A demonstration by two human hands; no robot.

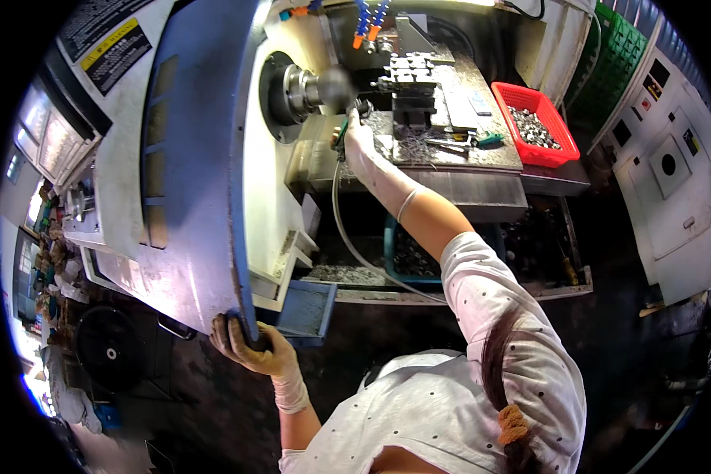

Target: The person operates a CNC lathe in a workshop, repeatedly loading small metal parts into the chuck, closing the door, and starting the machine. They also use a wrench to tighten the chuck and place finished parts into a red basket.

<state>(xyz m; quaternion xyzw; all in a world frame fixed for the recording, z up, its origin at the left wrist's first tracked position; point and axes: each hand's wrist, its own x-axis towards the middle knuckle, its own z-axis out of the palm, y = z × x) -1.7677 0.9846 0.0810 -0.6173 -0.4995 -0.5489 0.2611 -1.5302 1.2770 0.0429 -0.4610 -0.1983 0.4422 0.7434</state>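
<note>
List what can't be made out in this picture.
- Green-handled tool: head view, partly covered by the right hand.
- Spindle end: head view, blurred.
- Contents of the teal bin: head view, partly hidden by the right arm and shadow.
- Small metal pieces: head view, too small to tell individual shapes.

The round grey metal piece (336,88) is blurred, the pale-gloved right hand (359,137) hides part of the slim green tool (340,141), and the white dotted sleeve (478,272) covers part of the blue plastic crate (389,246).
</note>
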